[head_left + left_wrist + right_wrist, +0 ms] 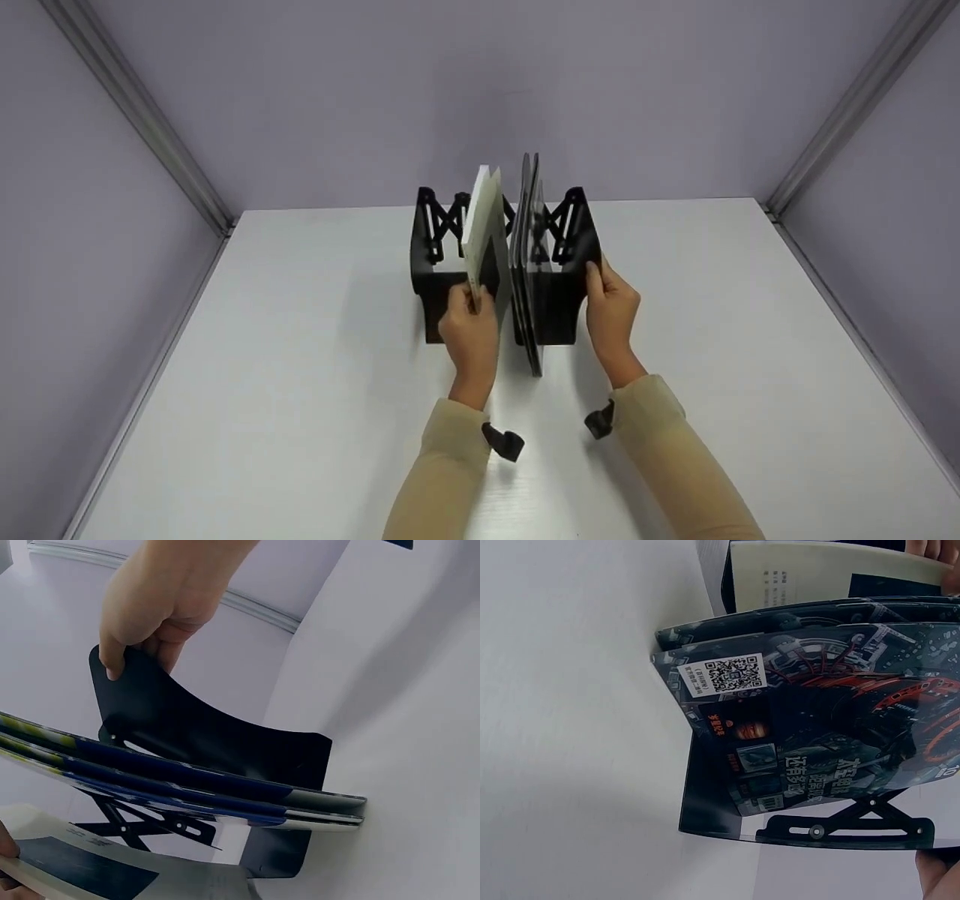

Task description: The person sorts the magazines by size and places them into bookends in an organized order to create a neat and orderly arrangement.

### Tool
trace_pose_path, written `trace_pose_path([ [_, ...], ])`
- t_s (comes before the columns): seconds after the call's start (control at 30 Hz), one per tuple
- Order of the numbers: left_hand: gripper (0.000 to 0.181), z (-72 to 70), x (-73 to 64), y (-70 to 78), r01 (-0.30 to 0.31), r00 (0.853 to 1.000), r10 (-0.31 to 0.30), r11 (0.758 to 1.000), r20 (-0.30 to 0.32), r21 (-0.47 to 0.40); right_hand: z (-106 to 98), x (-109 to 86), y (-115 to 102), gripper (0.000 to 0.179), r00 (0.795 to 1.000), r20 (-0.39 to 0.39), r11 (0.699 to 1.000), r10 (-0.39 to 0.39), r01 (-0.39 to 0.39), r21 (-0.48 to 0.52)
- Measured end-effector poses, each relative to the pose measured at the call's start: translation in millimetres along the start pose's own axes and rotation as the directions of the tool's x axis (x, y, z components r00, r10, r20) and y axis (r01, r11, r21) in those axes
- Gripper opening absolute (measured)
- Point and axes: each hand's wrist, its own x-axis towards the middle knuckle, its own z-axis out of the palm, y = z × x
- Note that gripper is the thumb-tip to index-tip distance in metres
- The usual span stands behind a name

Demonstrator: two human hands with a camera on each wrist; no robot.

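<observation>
A black expandable book rack [556, 307] with scissor-like links stands on the white table. My left hand [471, 330] pinches the near edge of a pale, cream-coloured book [480, 214], which stands upright and slightly tilted in the rack's left half. Right of it, two thin dark magazines [526, 262] stand on edge. My right hand [613, 306] grips the rack's right end plate, thumb on the inner face. In the right wrist view, the nearer magazine [832, 712] shows a QR code and red artwork. The left wrist view shows the magazines' blue-and-white edges [187, 784].
The white table [285, 420] spreads around the rack on both sides and in front. A pale wall [337, 97] rises behind it, with side walls and grey metal corner posts [142, 112]. Black wrist straps [504, 442] hang at both sleeves.
</observation>
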Motion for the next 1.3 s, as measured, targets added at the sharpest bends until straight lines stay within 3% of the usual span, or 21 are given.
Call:
trace_pose_path([
  [0.1, 0.006, 3.8, -1.2, -2.4, 0.013, 1.0, -0.012, 1.0, 0.021, -0.022, 0.1, 1.2, -0.4, 0.027, 1.0, 0.005, 1.0, 0.001, -0.001, -0.002],
  [0.33, 0.008, 10.3, -1.0, -3.9, 0.116, 0.991, -0.11, 0.991, 0.078, -0.073, -1.2, 2.8, 1.2, 0.026, 1.0, 0.014, 1.0, 0.003, -0.003, 0.009],
  [0.57, 0.01, 12.7, 0.7, -4.7, 0.108, 0.989, -0.101, 0.993, 0.112, -0.053, -2.4, 5.5, -1.1, 0.027, 1.0, 0.01, 1.0, 0.003, -0.003, 0.006],
  [0.9, 0.018, 9.0, 2.8, -8.5, 0.145, 0.984, -0.133, 0.985, 0.119, -0.093, -7.3, 1.2, -36.3, 0.027, 1.0, 0.007, 1.0, 0.013, -0.013, 0.004],
  [1.1, 0.026, 0.3, 2.0, -8.1, 0.074, 0.993, -0.055, 0.98, 0.102, -0.184, -6.1, 8.4, -3.1, 0.027, 1.0, 0.003, 1.0, -0.003, 0.003, -0.003],
  [1.2, 0.032, -8.1, 1.4, -9.8, 0.081, 0.989, -0.046, 0.965, 0.142, -0.248, -6.3, 10.6, 5.7, 0.027, 1.0, 0.0, 1.0, -0.008, 0.008, -0.002],
  [1.3, 0.036, -20.1, 0.9, -13.5, 0.129, 0.978, -0.075, 0.951, 0.195, -0.28, -7.0, 10.6, 6.7, 0.028, 1.0, 0.02, 1.0, -0.008, 0.008, -0.004],
])
